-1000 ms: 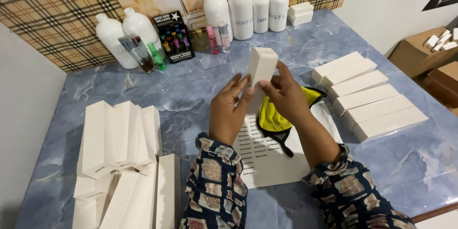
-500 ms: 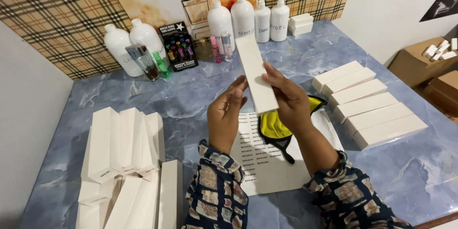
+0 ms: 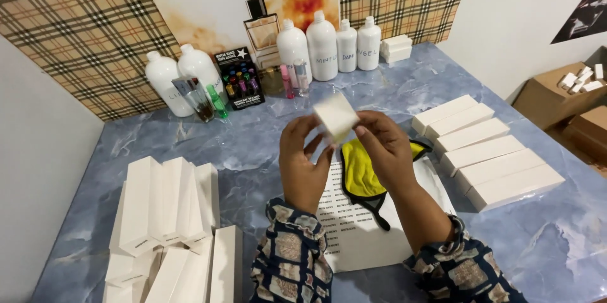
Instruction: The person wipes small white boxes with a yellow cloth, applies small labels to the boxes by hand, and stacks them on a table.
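Both hands pinch one small white box [image 3: 336, 116] end-on — the left hand [image 3: 305, 163] grips its near-left edge, the right hand [image 3: 386, 148] its right side with thumb and fingertips. To square it well, keep the grip light at the corners so the card does not crease. Just below the right hand lie a yellow mask [image 3: 361, 170] and a label sheet [image 3: 360, 230]; finished boxes [image 3: 490, 151] are stacked further right.

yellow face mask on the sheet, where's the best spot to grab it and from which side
Pinch the yellow face mask by its black strap loop, from the near edge of the white sheet. The loop lies exposed there, while the hands and small white box cover its far end.
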